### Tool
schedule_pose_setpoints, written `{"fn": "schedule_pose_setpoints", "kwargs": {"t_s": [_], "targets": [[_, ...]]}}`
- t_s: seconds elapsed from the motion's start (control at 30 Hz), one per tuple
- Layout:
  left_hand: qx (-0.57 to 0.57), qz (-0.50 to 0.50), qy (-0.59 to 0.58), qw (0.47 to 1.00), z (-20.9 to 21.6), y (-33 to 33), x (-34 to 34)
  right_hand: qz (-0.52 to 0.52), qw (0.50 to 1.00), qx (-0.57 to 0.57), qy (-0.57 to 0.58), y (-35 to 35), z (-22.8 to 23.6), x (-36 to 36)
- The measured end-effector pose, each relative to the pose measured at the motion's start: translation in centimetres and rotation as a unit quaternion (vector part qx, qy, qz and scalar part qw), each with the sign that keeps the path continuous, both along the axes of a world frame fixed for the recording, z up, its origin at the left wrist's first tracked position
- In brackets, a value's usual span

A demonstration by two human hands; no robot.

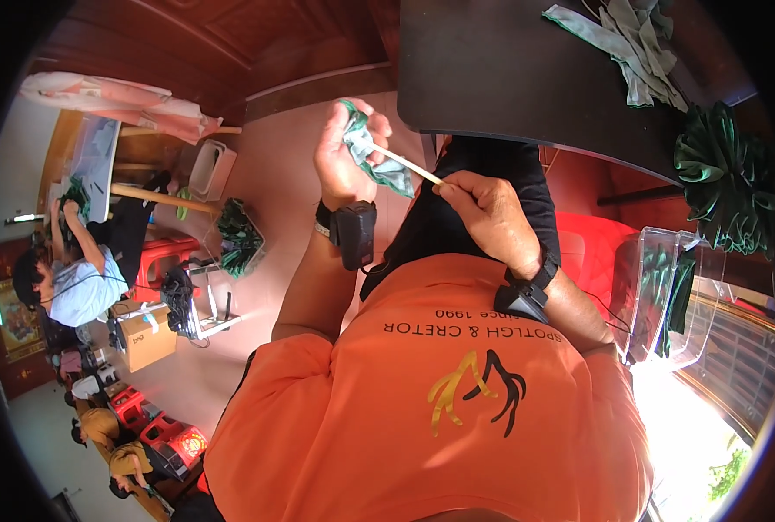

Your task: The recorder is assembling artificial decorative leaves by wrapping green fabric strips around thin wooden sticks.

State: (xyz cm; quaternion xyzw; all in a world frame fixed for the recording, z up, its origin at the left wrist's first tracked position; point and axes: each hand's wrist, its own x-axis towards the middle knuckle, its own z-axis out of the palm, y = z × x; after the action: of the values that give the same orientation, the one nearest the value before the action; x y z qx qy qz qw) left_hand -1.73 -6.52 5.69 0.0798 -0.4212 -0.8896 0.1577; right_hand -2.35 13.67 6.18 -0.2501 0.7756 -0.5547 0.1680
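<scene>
In my left hand point(340, 161) is a strip of green and whitish fabric point(359, 139), with the fingers curled round it and one end hanging below the palm. My right hand point(492, 213) pinches a thin, pale wooden stick point(418, 169) near its lower end. The stick's other end reaches into the fabric at the left hand; its tip is hidden there. Both hands are raised above my lap, just off the near left corner of the dark table point(492, 74).
Pale grey-green fabric strips point(627, 52) lie on the table. Gathered dark green fabric point(727, 174) hangs at its right end, above a clear plastic bin point(653, 283). Leftward, a co-worker in a light blue shirt point(89, 287) handles green fabric beside a cardboard box point(148, 337).
</scene>
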Motion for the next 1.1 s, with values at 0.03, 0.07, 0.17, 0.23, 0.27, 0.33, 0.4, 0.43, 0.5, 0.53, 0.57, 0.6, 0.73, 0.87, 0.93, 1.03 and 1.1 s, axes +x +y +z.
{"fn": "schedule_pose_setpoints", "kwargs": {"t_s": [0.03,0.07,0.17,0.23,0.27,0.33,0.4,0.43,0.5,0.53,0.57,0.6,0.73,0.87,0.93,1.03,1.1], "targets": [[0.0,-0.002,-0.001,1.0,0.2,-0.3,-0.1,-0.002,1.0,0.0,-0.001,0.1,-0.1,0.0],[0.012,0.014,0.004,1.0,0.5,-0.8,-0.2,0.006,0.999,-0.012,-0.034,0.3,-0.2,-0.2],[0.014,0.028,0.004,1.0,1.0,-1.1,-0.6,0.017,0.997,-0.024,-0.071,0.4,-0.5,-0.3],[-0.013,-0.034,0.023,0.999,0.6,-0.9,-0.6,0.018,0.997,-0.026,-0.077,0.3,-0.8,-0.3],[-0.05,-0.019,0.026,0.998,0.2,-0.9,-0.6,0.015,0.995,-0.033,-0.088,0.1,-1.0,-0.2],[-0.074,-0.005,0.03,0.997,0.1,-0.2,-0.3,0.011,0.994,-0.041,-0.099,-0.1,-1.2,0.1],[-0.115,0.02,0.036,0.993,0.4,0.9,-0.1,0.003,0.987,-0.093,-0.131,-0.3,-1.3,0.6],[-0.115,0.019,0.036,0.993,0.4,1.1,-0.2,0.002,0.987,-0.093,-0.131,-0.3,-1.4,0.7],[-0.108,-0.032,0.073,0.991,0.5,1.4,-0.4,-0.004,0.98,-0.144,-0.136,-0.4,-1.5,0.9],[-0.119,-0.016,0.066,0.991,0.6,1.8,-0.5,-0.004,0.98,-0.144,-0.136,-0.4,-1.6,0.9],[-0.119,-0.016,0.066,0.99,0.7,1.8,-0.4,0.005,0.977,-0.147,-0.157,-0.3,-1.7,1.0],[-0.112,-0.039,0.069,0.991,0.8,1.9,-0.3,0.013,0.973,-0.15,-0.177,-0.3,-1.7,1.0],[-0.058,-0.107,0.08,0.989,0.8,1.4,-0.1,0.06,0.948,-0.149,-0.273,0.4,-1.1,0.4],[0.024,-0.102,0.051,0.993,0.4,-0.7,-0.4,0.047,0.987,-0.069,-0.137,1.1,-0.4,-0.4],[0.029,-0.101,0.042,0.994,0.4,-1.2,-0.4,0.023,0.996,-0.037,-0.073,1.6,0.4,-0.2],[0.057,-0.105,0.017,0.993,0.5,-1.1,-0.4,0.018,0.997,-0.017,-0.076,1.5,0.5,-0.2],[0.03,-0.206,0.06,0.976,0.2,-1.3,-0.4,0.015,0.997,-0.035,-0.064,0.9,-0.1,0.0]]}}
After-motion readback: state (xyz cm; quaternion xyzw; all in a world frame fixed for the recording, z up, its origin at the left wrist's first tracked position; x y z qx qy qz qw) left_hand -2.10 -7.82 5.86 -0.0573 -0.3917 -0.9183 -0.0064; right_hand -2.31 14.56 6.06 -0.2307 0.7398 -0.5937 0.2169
